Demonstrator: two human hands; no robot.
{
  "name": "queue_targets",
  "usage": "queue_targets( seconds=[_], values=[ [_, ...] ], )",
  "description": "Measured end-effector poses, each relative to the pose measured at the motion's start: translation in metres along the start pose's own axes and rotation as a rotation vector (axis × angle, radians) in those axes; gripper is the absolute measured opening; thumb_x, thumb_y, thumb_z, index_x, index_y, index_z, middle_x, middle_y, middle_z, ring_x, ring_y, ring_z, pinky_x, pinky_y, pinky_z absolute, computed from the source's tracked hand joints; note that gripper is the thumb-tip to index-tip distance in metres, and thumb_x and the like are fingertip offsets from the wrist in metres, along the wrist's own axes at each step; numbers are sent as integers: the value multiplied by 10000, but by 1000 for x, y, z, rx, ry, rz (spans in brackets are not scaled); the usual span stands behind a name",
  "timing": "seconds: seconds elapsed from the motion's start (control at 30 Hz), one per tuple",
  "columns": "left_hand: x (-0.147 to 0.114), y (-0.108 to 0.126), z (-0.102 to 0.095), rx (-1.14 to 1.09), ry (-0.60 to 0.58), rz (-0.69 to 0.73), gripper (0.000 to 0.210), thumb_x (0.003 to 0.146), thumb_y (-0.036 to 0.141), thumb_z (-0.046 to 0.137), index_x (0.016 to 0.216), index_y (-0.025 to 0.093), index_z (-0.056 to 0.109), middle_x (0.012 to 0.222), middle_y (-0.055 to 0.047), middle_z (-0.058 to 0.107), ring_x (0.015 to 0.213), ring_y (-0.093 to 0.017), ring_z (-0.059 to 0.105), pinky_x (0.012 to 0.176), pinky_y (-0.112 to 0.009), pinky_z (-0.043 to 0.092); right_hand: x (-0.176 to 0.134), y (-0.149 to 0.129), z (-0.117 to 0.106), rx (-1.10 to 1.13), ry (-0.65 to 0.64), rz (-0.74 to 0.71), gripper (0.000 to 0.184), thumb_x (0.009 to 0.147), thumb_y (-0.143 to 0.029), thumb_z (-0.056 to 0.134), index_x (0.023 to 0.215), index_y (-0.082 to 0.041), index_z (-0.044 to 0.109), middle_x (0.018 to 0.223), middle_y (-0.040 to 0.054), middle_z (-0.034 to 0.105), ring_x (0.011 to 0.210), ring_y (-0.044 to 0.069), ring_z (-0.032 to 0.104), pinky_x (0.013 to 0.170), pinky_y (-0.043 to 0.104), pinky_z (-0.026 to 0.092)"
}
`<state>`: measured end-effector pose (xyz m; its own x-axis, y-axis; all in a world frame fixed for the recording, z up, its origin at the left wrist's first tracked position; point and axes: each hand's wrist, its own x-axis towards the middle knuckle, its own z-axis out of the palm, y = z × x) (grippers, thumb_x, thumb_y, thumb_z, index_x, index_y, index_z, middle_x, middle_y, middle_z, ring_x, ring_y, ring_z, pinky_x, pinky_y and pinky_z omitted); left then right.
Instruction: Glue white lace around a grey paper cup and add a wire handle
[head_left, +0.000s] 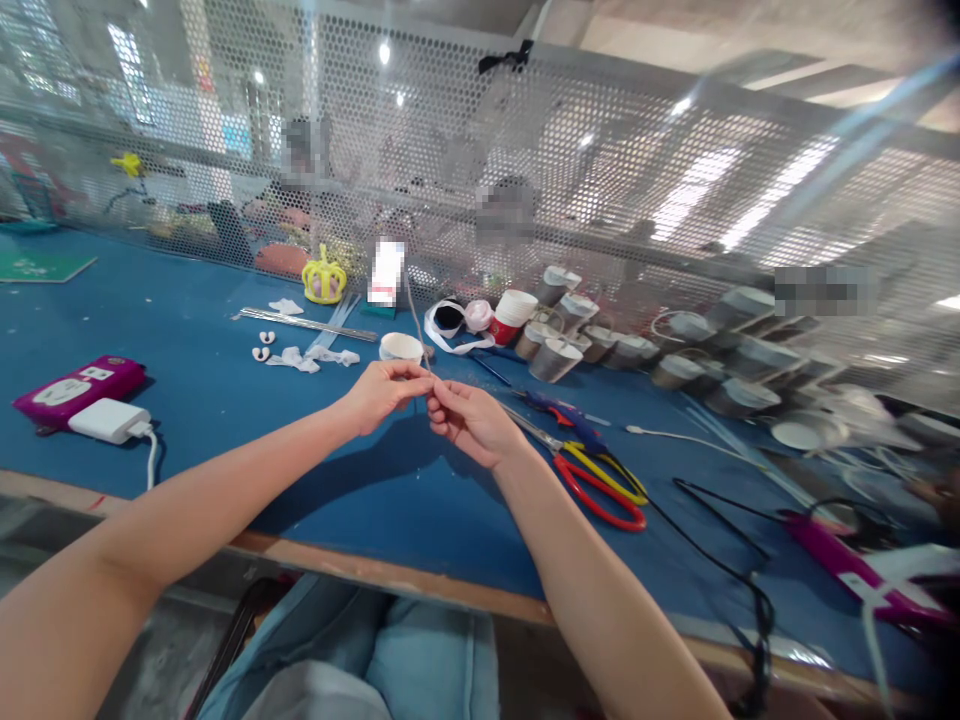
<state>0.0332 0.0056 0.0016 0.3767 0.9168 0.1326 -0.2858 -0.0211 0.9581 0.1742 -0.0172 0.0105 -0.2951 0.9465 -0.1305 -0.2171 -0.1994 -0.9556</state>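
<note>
Above the middle of the blue table (300, 480), my left hand (384, 395) and my right hand (478, 420) meet fingertip to fingertip. Both are closed in a pinch on a thin, light wire-like strand (416, 315). It rises from the fingers towards the back of the table; its exact kind is unclear. Just behind my left hand stands a small white cup (401, 347). To the right of my right hand lie scissors (600, 490) with red and yellow handles, beside a blue-and-red glue gun (570, 418). Strips of white material (296, 358) and thin metal rods (311, 323) lie left of the cup.
A perforated metal screen (600, 180) stands along the back. Before it are a lit phone (386, 270), a yellow crown-shaped piece (324, 280), white ribbon (472, 345) and several grey cups (556, 360). A purple power strip (90, 390) with a charger lies left; cables (705, 550) cross the right.
</note>
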Motion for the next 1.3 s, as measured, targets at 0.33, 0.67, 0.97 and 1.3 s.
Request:
queue_targets(
  seconds=[0.33,0.67,0.97,1.3],
  values=[
    [1,6,-6,170,-86,89,223,674,330,608,718,113,580,476,58,398,418,-28,296,412,-184,194,-2,0,1,-71,21,-69,297,586,-347,718,634,-152,499,525,-56,521,442,36,435,427,179,339],
    [2,5,-5,321,19,126,170,659,281,598,710,124,555,521,46,475,426,-37,359,398,-168,255,-1,3,1,-261,69,-122,285,621,-384,659,645,-155,491,533,-57,512,437,41,437,423,186,364],
    [7,6,-6,334,22,87,198,646,314,597,711,131,561,586,11,570,428,-43,366,419,-181,270,9,-17,-31,-570,399,-221,204,749,-347,528,685,-153,524,628,0,560,514,71,505,450,189,407],
    [25,-8,4,363,-72,-4,151,676,274,554,698,125,543,657,-9,581,434,-33,383,416,-173,301,0,-67,-129,-1151,812,7,236,801,-297,503,769,-89,609,829,103,622,860,227,574,680,287,457]
  ],
)
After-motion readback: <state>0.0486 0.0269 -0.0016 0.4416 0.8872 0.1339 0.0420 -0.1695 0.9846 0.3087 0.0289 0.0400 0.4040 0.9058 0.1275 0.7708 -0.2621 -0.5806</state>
